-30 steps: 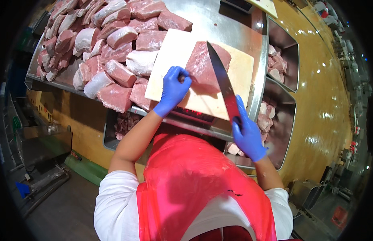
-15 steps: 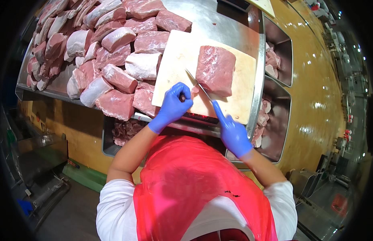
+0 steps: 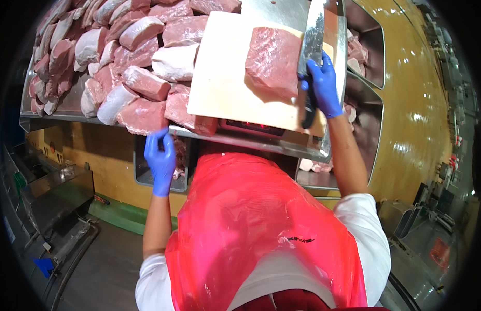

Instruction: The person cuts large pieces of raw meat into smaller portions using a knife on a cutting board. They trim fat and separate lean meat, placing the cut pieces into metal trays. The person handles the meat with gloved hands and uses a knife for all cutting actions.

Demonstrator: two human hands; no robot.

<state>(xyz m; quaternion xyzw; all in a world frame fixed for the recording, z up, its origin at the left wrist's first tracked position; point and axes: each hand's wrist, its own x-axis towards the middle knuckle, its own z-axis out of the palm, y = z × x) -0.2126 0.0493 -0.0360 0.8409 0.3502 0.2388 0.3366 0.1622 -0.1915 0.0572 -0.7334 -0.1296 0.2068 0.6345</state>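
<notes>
A slab of raw red meat [image 3: 274, 62] lies on a pale cutting board [image 3: 225, 78] on the steel counter. My right hand [image 3: 322, 85], in a blue glove, grips the dark handle of a large knife [image 3: 313, 41], its blade pointing away along the meat's right side. My left hand [image 3: 159, 158], also blue-gloved, hangs below the counter's front edge, fingers loosely apart, holding nothing, just under the nearest piled cuts. A red plastic apron [image 3: 256, 228] covers my chest.
Many raw meat cuts [image 3: 116, 62] are piled on the counter left of the board. Recessed steel bins [image 3: 365, 67] with more meat sit to the right; another bin [image 3: 157, 173] opens under the counter. A yellow floor [image 3: 422, 119] lies right, grey equipment [image 3: 59, 197] left.
My left hand has left the board and dropped below the counter edge. My right hand has carried the knife up to the meat's right side.
</notes>
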